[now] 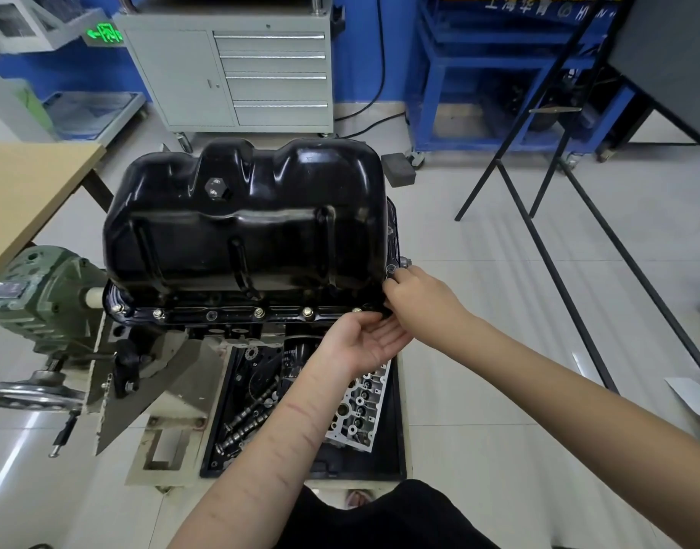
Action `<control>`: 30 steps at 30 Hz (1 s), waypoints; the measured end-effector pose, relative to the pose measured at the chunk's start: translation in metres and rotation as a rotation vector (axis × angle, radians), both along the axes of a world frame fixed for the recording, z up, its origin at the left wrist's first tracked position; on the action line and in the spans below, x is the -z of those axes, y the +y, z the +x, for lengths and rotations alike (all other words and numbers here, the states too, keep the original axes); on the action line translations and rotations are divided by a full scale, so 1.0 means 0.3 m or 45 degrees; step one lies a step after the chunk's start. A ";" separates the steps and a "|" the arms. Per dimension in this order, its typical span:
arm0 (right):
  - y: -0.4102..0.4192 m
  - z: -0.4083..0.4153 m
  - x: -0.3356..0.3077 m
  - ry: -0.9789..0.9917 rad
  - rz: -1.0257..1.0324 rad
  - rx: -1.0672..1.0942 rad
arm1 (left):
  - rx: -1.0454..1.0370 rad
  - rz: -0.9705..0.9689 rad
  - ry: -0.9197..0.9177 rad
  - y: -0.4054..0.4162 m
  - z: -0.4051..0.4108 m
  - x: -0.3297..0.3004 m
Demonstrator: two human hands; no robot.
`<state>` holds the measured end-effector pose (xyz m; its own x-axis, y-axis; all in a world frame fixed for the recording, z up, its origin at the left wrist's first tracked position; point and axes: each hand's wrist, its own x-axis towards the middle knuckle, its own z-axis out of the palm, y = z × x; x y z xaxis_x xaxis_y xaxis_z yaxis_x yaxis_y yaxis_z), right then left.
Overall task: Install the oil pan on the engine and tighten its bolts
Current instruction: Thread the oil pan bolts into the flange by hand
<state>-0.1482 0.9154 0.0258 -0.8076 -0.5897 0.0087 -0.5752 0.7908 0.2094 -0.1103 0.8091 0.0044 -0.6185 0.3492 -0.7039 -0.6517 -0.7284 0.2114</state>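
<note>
Here the green gearbox [43,287] of the engine stand sits at the far left, its handwheel [27,390] below it. Next comes the black oil pan [241,219], already seated upside-up on the engine, long axis running left to right across the view. Along its near flange a row of bolts [259,311] stands in the holes; whether they are snug cannot be told. Below lies a black tray [397,429] holding camshafts [249,422] and a cylinder head [360,410].

The left hand [360,342] is cupped palm-up just under the flange's near right corner, fingers relaxed and holding nothing that shows. The right hand [415,295] is touching that same corner, fingers curled down at the flange; they probably pinch a bolt, but what they hold is hidden. A corner bolt [391,268] sits just beyond the right fingertips, so the right hand is nearer and the next bolt work likely belongs to it.
</note>
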 end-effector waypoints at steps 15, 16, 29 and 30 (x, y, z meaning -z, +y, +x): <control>-0.008 0.013 0.004 0.270 0.026 0.034 | -0.002 -0.044 -0.018 0.005 -0.003 -0.009; -0.001 0.010 0.014 0.290 0.030 0.016 | 0.003 -0.048 -0.015 0.005 -0.003 -0.008; 0.027 -0.035 0.054 0.087 -0.090 0.043 | 0.008 -0.023 0.010 0.002 0.003 -0.005; 0.035 -0.035 0.050 0.114 -0.106 0.030 | 0.008 -0.017 0.011 0.001 0.004 -0.006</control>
<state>-0.1586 0.9260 0.0107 -0.8150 -0.5648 0.1293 -0.5382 0.8206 0.1920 -0.1090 0.8096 0.0061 -0.6225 0.3436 -0.7031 -0.6544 -0.7214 0.2268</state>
